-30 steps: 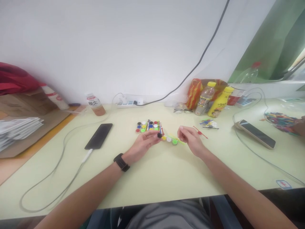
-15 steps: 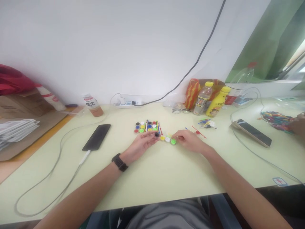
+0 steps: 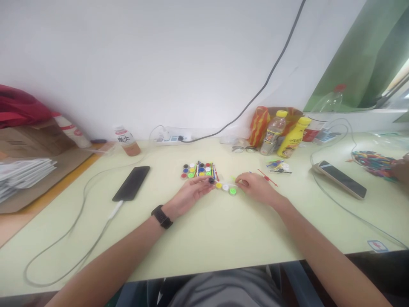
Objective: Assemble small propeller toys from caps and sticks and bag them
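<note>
My left hand [image 3: 191, 195] pinches the black-disc end of a thin stick [image 3: 223, 186] strung with yellow, white and green discs, held just above the pale table [image 3: 204, 230]. At the green end of the stick my right hand [image 3: 255, 186] has its fingers closed. A black watch sits on my left wrist. Behind the stick lies a block of assembled coloured discs and sticks [image 3: 200, 169]. Loose coloured sticks [image 3: 277, 166] lie to the right of my right hand, one long red one among them.
A black phone [image 3: 131, 183] on a white cable lies to the left, another phone [image 3: 341, 184] to the right. Bottles [image 3: 291, 137], glasses and a power strip [image 3: 171, 138] line the wall. Far right, a pile of coloured sticks [image 3: 373, 161] beside another person's hand [image 3: 401, 167].
My right hand has come down and left from a raised position onto the green end of the stick. My left hand has kept its hold.
</note>
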`<action>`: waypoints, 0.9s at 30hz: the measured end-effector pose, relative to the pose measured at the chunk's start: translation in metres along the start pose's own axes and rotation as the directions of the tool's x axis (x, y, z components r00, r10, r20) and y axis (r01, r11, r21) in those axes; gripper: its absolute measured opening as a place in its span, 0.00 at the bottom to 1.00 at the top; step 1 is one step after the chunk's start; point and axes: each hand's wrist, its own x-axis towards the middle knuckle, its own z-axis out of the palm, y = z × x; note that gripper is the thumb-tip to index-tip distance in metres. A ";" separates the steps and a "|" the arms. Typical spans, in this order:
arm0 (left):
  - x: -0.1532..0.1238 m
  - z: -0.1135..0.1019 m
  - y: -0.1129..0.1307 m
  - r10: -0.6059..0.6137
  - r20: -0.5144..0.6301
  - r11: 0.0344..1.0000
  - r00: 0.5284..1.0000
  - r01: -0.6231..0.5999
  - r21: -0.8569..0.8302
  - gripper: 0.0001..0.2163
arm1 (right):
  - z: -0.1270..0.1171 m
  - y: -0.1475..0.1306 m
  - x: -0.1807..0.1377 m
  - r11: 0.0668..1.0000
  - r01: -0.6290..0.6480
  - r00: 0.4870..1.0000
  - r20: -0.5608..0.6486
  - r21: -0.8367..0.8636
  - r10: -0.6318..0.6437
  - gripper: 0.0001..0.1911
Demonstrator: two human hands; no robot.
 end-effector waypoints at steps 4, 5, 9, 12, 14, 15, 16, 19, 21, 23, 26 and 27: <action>0.000 0.000 0.000 0.005 0.002 1.000 1.000 -0.005 -0.011 0.11 | 0.006 -0.003 0.000 0.999 0.044 0.999 -0.014 0.020 -0.044 0.11; 0.000 0.000 0.000 0.006 0.005 1.000 1.000 -0.006 -0.008 0.11 | 0.007 -0.004 0.000 0.998 0.065 0.998 -0.016 0.018 -0.064 0.12; 0.000 0.001 0.001 0.006 0.014 1.000 1.000 -0.006 0.001 0.11 | 0.013 -0.006 0.001 0.987 0.163 0.987 0.010 0.005 -0.163 0.19; 0.000 0.002 0.001 0.001 0.010 1.000 1.000 -0.001 -0.003 0.10 | 0.014 -0.007 0.002 0.982 0.190 0.981 0.025 0.008 -0.191 0.21; 0.000 0.002 0.001 -0.001 0.009 1.000 1.000 0.001 -0.007 0.10 | 0.013 -0.007 0.003 0.984 0.176 0.984 0.022 0.036 -0.177 0.19; 0.000 0.002 0.001 0.000 0.009 1.000 1.000 0.000 -0.010 0.10 | 0.012 -0.007 0.003 0.985 0.163 0.986 0.020 0.053 -0.164 0.17; 0.000 0.002 0.001 0.001 0.010 1.000 1.000 -0.001 -0.011 0.11 | 0.012 -0.007 0.004 0.986 0.149 0.988 0.018 0.070 -0.151 0.15; 0.000 0.001 0.000 0.003 0.014 1.000 1.000 -0.003 -0.006 0.13 | 0.011 -0.007 0.004 0.988 0.122 0.992 0.010 0.099 -0.124 0.11; 0.000 0.000 0.000 0.006 0.015 1.000 1.000 -0.006 0.001 0.13 | 0.010 -0.006 0.003 0.985 0.125 0.992 -0.016 0.123 -0.124 0.08; 0.000 0.000 0.000 0.009 0.014 1.000 1.000 -0.009 0.005 0.13 | 0.009 -0.006 0.003 0.978 0.130 0.990 -0.068 0.164 -0.121 0.06; 0.000 0.000 0.000 0.006 0.015 1.000 1.000 -0.006 0.008 0.12 | 0.010 -0.005 0.003 0.956 0.114 0.988 -0.129 0.269 -0.081 0.04; 0.000 0.001 0.000 0.003 0.017 1.000 1.000 -0.003 0.010 0.12 | 0.011 -0.005 0.004 0.941 0.109 0.988 -0.139 0.320 -0.068 0.04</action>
